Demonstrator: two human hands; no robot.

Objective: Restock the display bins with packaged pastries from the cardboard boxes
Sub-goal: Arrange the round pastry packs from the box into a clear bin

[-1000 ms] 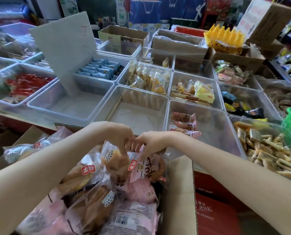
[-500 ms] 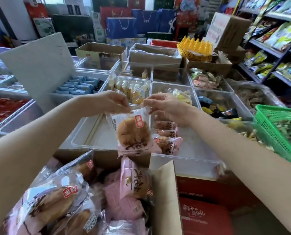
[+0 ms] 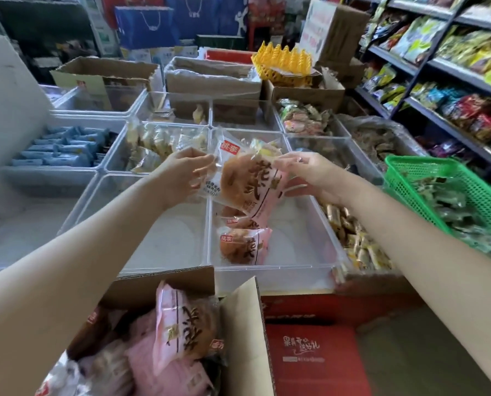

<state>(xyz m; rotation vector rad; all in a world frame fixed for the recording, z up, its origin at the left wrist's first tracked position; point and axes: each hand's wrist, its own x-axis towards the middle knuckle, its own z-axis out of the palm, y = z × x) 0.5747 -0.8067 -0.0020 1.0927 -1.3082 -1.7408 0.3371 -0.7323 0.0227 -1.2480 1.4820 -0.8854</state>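
- Pink-and-clear film is what both hands are on: the left hand has its fingers on the left edge of the held pastry packet, and the right hand pinches the right edge with curled fingertips. How firmly the left closes I cannot quite tell; it looks like a light pinch.
- That packet hangs tilted above the clear display bin, apart from the packets already lying there.
- Judged by look, the packet is light, with a soft round bun inside and slick, crinkly wrap. The sealed edges seem the best place to hold, since squeezing the middle could flatten the bun.
- Slippery film may let it slide from a loose pinch, so lowering it flat looks safer than dropping it.
- Nearer the body, the cardboard box holds more pink packets.
- Beside the bin on the right stands a green basket; neighbouring bins hold other snacks.
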